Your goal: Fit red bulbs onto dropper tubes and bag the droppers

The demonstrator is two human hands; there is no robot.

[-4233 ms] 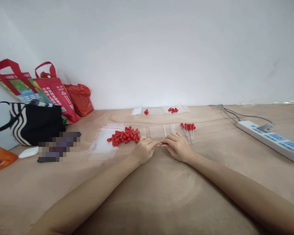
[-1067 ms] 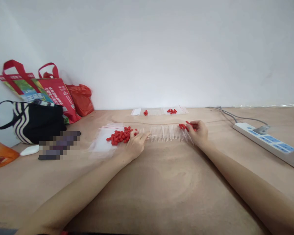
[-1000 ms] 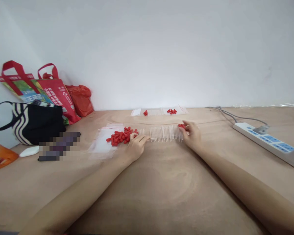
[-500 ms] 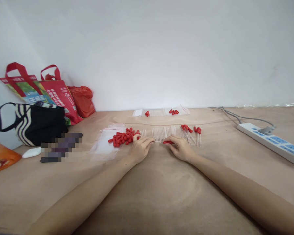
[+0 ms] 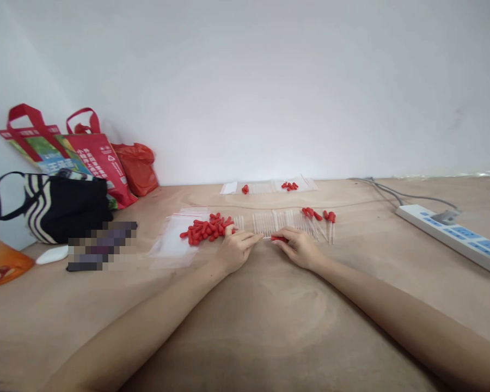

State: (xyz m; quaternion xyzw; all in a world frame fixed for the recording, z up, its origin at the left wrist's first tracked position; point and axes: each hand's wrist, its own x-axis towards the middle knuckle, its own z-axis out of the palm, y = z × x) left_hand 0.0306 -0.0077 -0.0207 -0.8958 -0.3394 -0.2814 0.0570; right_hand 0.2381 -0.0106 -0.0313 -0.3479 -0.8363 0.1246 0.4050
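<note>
My left hand [image 5: 236, 250] pinches a thin clear dropper tube [image 5: 267, 238] that lies sideways between my two hands. In the fingers of my right hand [image 5: 299, 248] is a red rubber bulb [image 5: 277, 238], at the tube's right end. How far the tube sits inside the bulb is hidden. Just behind my hands lies a row of clear tubes [image 5: 263, 222]. A pile of red bulbs [image 5: 206, 230] is beside my left hand. Several droppers with red bulbs fitted [image 5: 312, 215] rest behind my right hand.
Clear plastic bags [image 5: 173, 245] lie under and beside the bulb pile. Another bag [image 5: 263, 188] with tubes and red bulbs is near the wall. A power strip [image 5: 453, 231] stands at right; carrier bags [image 5: 100, 163] and a black bag [image 5: 71, 209] stand at left.
My left fingers have shifted slightly right along the tube, closer to the red bulb, so less of the tube shows. My right hand has hardly moved.
</note>
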